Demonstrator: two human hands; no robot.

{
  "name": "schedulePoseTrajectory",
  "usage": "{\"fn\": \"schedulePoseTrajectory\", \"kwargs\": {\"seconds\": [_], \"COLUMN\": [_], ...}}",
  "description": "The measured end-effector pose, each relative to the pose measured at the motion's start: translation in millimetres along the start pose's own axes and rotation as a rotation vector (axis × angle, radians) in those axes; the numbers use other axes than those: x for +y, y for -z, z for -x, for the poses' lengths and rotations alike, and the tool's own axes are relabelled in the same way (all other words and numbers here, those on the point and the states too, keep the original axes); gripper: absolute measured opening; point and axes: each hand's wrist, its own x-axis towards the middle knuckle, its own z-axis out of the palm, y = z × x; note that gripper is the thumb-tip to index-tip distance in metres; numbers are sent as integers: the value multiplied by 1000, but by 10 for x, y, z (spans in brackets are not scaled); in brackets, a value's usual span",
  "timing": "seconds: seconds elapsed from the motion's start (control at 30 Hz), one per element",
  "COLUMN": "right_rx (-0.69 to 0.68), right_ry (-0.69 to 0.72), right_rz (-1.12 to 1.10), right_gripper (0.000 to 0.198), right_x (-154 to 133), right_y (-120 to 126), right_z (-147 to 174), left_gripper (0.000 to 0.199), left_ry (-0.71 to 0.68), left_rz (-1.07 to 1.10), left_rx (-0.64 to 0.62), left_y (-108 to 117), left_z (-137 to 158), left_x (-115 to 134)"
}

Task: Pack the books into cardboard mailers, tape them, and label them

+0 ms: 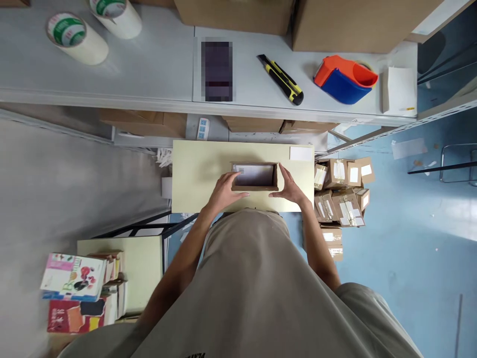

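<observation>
Cardboard box (257,188): it sat on the pale yellow table (197,166), open at the top, right between the two hands.
Left hand (224,191): it was open and curved around the box's left end, with a finger over the corner and the thumb by the near side.
Right hand (289,189): it was open too, curved around the right end. I could not tell how hard either hand pressed.
White slip (301,153): it lay flat at the table's far right corner.
Grey shelf (156,64): it held two tape rolls (89,49), a yellow and black cutter (282,80) and an orange and blue tape holder (345,84).
Floor, right side: brown boxes (345,205) stood in a bunch.
</observation>
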Motion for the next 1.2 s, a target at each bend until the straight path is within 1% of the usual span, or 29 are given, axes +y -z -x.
{"fn": "schedulePoseTrajectory", "kwargs": {"seconds": [0.1, 0.17, 0.2, 0.27, 0.33, 0.4, 0.47, 0.53, 0.6, 0.7, 0.87, 1.07, 1.2], "right_rx": [54, 78, 83, 89, 100, 124, 155, 187, 211, 247, 266, 259, 290], "right_ry": [-21, -9, -2, 11, 26, 43, 48, 26, -8, -32, -38, -48, -5], "right_rz": [47, 76, 95, 139, 181, 211, 225, 227, 220, 197, 156, 100, 74], "right_gripper": [158, 148, 139, 114, 85, 61, 44, 33, 28, 28, 25, 25, 29], "right_x": [-56, -83, -93, -103, -102, -93, -78, -61, -45, -30, -43, -48, -60], "right_y": [63, 97, 113, 134, 135, 109, 60, -2, -63, -127, -147, -111, -11], "right_z": [-54, -118, -153, -220, -276, -315, -339, -347, -343, -322, -306, -311, -260], "left_gripper": [122, 130, 129, 115, 91, 62, 40, 28, 24, 26, 28, 28, 27], "left_ry": [2, -11, -21, -48, -63, -50, -27, -6, 15, 41, 38, 42, 23], "left_rz": [-28, -48, -55, -60, -56, -52, -45, -34, -21, -2, 25, -3, -28], "left_rx": [80, 114, 118, 106, 85, 76, 78, 85, 94, 97, 98, 105, 126], "left_y": [117, 168, 184, 198, 182, 137, 71, -1, -63, -120, -133, -55, 66], "left_z": [-16, -101, -155, -263, -352, -408, -430, -424, -402, -371, -374, -386, -399], "left_x": [-93, -123, -128, -123, -113, -118, -144, -187, -233, -286, -320, -273, -143]}}
